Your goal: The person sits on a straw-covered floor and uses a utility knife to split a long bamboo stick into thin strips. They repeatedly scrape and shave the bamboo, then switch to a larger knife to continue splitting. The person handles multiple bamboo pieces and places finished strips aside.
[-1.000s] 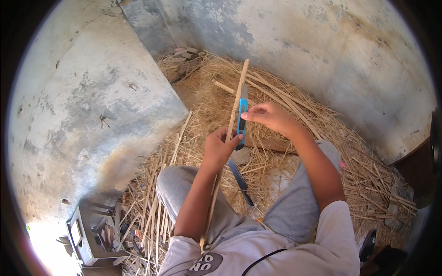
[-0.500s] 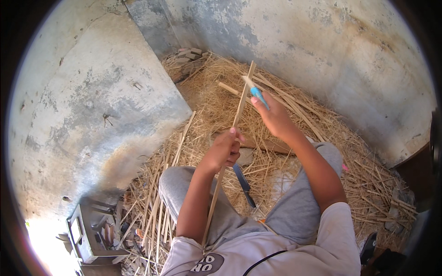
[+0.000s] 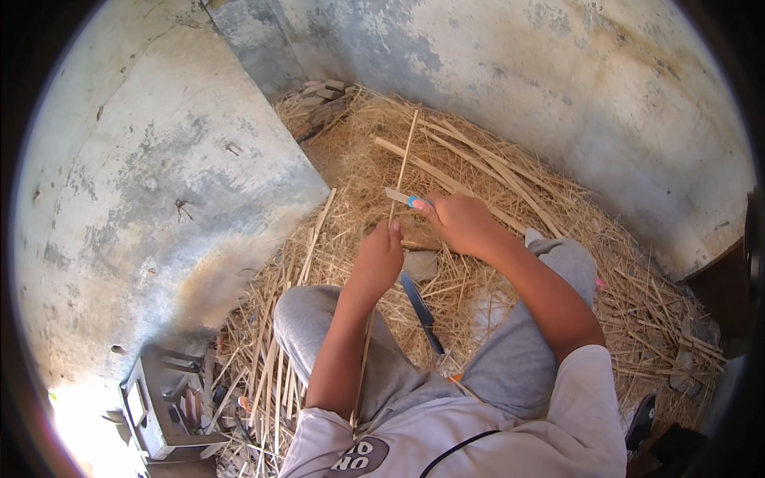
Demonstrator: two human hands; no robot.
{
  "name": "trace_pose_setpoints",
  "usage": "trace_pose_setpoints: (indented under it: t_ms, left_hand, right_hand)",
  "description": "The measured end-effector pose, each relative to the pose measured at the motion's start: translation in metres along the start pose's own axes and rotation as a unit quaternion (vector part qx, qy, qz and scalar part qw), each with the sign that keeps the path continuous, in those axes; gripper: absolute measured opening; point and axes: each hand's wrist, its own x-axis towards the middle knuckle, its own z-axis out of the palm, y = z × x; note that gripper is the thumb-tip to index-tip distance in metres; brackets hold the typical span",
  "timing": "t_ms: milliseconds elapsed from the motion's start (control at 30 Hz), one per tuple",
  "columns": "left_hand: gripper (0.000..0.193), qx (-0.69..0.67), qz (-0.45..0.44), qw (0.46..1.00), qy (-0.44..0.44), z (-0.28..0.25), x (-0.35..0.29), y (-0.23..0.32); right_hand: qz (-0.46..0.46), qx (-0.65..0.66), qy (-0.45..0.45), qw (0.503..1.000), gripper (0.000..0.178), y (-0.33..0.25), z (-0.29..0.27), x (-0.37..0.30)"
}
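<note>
Through left grip (image 3: 379, 256), thin strip (image 3: 406, 155), knife (image 3: 402, 197) beyond

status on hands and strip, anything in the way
Left hand gripping strip. Right hand holding cutter, blade crossing strip. Dark knife between legs, not blocking.

bright daylight | white glare (image 3: 84, 430) lower left | black vignette rim, fisheye bowing | lower-right corner dark
</note>
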Motion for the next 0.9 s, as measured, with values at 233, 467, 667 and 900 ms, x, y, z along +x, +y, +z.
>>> trace_pose_setpoints:
  t_ms: [233,467,667,900]
  left_hand:
    - [0.031,0.043,-0.003,0.999,-0.001,0.001,0.000,0.000]
    - [0.026,0.036,0.036,0.999,0.015,0.002,-0.002,-0.003]
    - [0.021,0.099,-0.026,0.995,0.011,0.000,-0.009,0.012]
    - [0.019,0.181,-0.040,0.978,-0.095,0.021,-0.033,0.018]
  right_hand:
    - [-0.002,-0.004,0.008,1.000,0.066,0.001,0.008,0.004]
    - [-0.021,-0.032,0.059,0.998,0.062,0.004,0.015,0.009]
    - [-0.057,-0.119,0.064,0.989,0.066,0.014,0.016,0.017]
    - [0.102,-0.119,0.076,0.985,0.066,0.073,0.000,0.053]
